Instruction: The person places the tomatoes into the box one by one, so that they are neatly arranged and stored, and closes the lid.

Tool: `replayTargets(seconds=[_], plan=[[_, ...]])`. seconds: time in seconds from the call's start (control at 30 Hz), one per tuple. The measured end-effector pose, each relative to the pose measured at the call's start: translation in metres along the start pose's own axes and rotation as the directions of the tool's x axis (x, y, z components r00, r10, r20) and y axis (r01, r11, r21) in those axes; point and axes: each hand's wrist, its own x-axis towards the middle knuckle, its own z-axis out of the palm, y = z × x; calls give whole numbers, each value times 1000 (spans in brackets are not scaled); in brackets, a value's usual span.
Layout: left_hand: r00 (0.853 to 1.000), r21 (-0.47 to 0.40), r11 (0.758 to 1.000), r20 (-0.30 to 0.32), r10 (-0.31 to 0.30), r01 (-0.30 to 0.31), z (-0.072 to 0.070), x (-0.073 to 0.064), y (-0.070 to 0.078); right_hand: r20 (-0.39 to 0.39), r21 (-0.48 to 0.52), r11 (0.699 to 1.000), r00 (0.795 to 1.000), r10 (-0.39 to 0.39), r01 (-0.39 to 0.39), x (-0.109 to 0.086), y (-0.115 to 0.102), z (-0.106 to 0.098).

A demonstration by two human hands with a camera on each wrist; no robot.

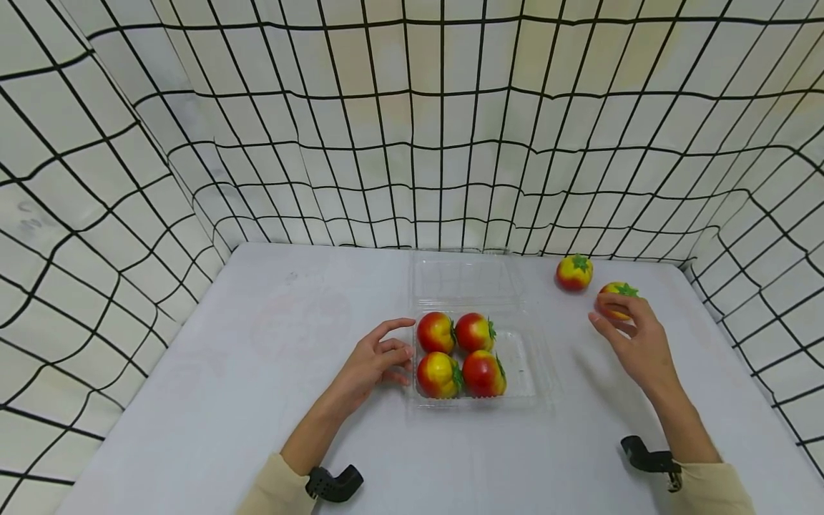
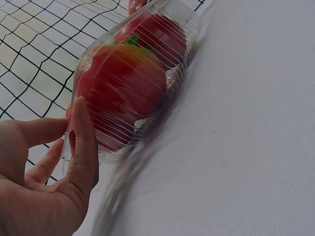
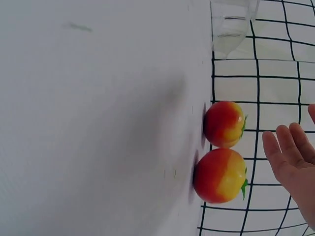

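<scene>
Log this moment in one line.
left hand: beside clear container; right hand: empty, near rightmost fruit; container: lid open, four fruits inside; outside: two fruits

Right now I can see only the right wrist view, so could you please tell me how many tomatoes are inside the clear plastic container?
Observer: In the head view, four red-and-yellow tomatoes sit in the clear plastic container.
Operator: Thank you. Could you also tell me where the left hand is, since my view does not show it?
Observer: The left hand is beside the container's left end, with its fingertips close to the wall.
</scene>
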Motion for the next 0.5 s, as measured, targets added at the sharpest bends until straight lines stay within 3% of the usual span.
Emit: replayTargets(seconds=[0.5], plan=[[1000, 7, 1000, -3, -3, 3, 0, 1, -1, -29, -42, 998, 998, 54, -55, 8, 21, -25]])
